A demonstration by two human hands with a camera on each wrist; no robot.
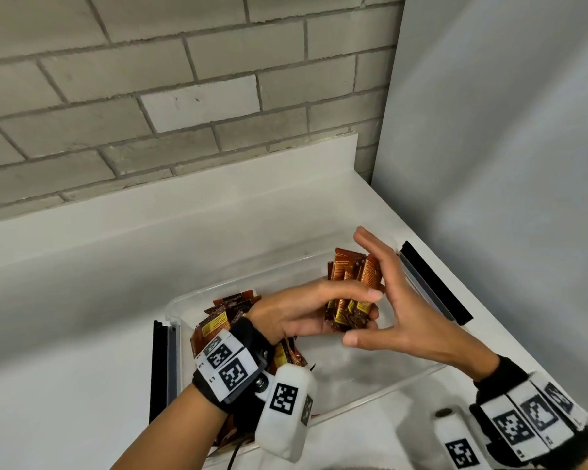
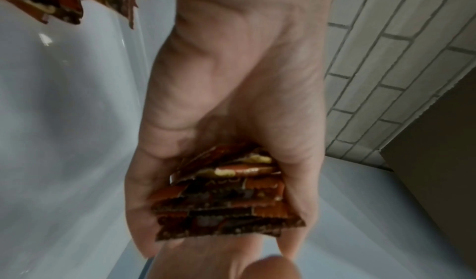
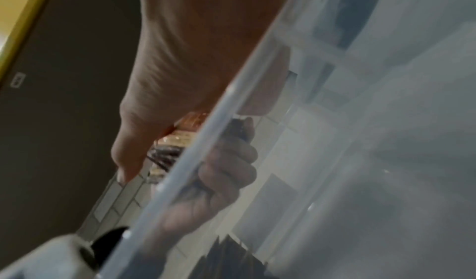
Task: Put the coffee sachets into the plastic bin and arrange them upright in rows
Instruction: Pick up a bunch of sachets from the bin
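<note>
Sachets (image 1: 352,293): brown-orange bunch, long way standing up, over the clear bin (image 1: 218,290).
Left hand (image 1: 306,310): wrapped around the bunch.
Right hand (image 1: 391,300): fingers spread, flat beside the bunch.

Coffee sachets and clear bin in front of you

Your bundle of brown-orange coffee sachets (image 1: 352,293) stands roughly upright above the clear plastic bin (image 1: 184,300); a loose, jumbled sachet heap (image 1: 221,317) lies inside it at nine o'clock.
</note>
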